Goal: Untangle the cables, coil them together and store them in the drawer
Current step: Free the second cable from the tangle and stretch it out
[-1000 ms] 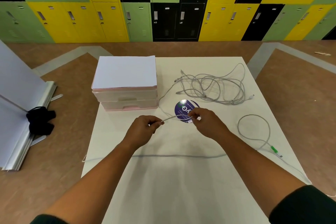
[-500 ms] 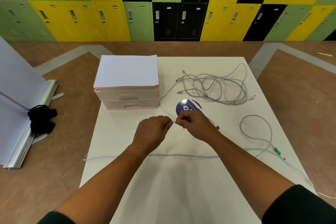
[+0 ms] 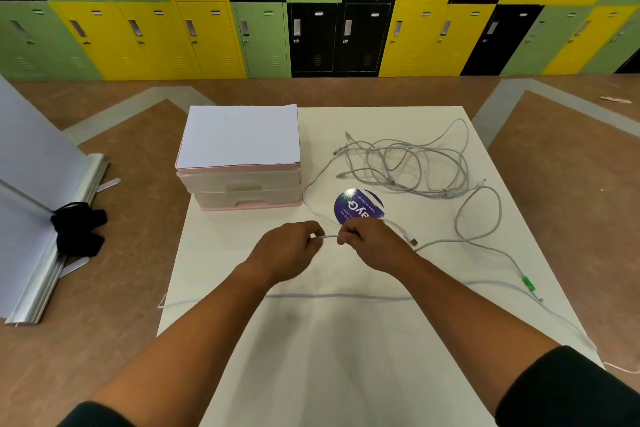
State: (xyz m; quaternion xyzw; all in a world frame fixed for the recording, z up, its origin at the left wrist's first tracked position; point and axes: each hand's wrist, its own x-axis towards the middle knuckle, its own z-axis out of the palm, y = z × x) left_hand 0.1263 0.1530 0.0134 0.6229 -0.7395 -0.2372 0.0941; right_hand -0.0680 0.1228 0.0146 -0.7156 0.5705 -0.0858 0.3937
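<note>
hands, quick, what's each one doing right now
Left hand: closed, pinching the grey cable.
Right hand: closed, pinching the same grey cable a little further along.

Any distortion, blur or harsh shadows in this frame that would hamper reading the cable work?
Head view: wide-angle bowing curves the lockers and table edges; even light, only soft arm shadows, no glare; the left hand and right hand pinching the cable read clearly, as do thin strands in the tangle.
</note>
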